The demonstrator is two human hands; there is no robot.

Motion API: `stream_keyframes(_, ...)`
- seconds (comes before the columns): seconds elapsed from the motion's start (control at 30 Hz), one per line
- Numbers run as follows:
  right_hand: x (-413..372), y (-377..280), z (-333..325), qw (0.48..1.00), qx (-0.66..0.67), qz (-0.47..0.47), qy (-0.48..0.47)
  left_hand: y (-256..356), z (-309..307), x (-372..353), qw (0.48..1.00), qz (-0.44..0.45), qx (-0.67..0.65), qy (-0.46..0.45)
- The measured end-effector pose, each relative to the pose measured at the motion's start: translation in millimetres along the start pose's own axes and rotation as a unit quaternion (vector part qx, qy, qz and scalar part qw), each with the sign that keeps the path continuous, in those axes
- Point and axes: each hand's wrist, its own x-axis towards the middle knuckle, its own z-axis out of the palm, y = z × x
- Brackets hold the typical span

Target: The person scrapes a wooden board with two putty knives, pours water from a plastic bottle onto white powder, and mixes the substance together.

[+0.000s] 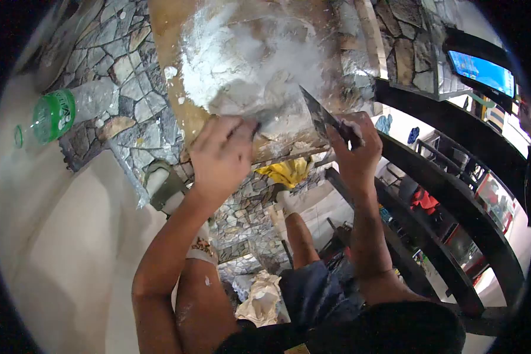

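Scraper (318, 112), its long axis pointed forward-left, is gripped and partly hidden by the right hand (359, 150); left hand (221, 156) blurred, grip unclear

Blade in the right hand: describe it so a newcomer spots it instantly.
Find the brown board, spread with white powder, at the top middle of the head view. Near its lower right, the right hand grips the blade, its tip angled up and left. Its dark, flat, straight-edged shape sets it apart from the pale powder around it.
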Motion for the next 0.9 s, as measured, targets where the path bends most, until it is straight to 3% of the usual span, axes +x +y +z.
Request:
stream_keyframes(0.03, 1.3, -2.7, -2.3, 0.999, 0.049, 0.016, 0.009, -0.6, -0.5, -0.6, 0.991, 0.107, 0.085, 0.000)
stream_keyframes(0.07, 1.8, -8.2, -11.8, 1.000, 0.004, -0.011, 0.014, -1.0, -0.3, -2.0, 0.987, 0.133, 0.087, -0.005)
stream_keyframes(0.13, 0.3, -14.2, -27.8, 0.988, -0.063, -0.123, -0.062, -0.7, -0.4, -8.3, 0.979, 0.185, 0.087, -0.025)
stream_keyframes(0.2, -2.0, -30.8, -39.6, 0.947, -0.147, -0.248, -0.143, -1.3, 2.5, -11.9, 0.969, 0.226, 0.092, -0.029)
stream_keyframes(0.43, -19.1, -30.7, -36.8, 0.926, -0.111, -0.300, -0.201, -2.5, 8.5, -22.0, 0.963, 0.262, 0.044, -0.033)
stream_keyframes(0.77, -6.1, -15.3, -25.5, 0.916, -0.094, -0.336, -0.199, 13.6, 1.4, -12.4, 0.954, 0.290, -0.010, -0.079)
stream_keyframes(0.9, 14.2, -9.2, -17.5, 0.920, -0.053, -0.317, -0.226, 23.9, 6.3, -15.4, 0.934, 0.354, -0.018, -0.048)
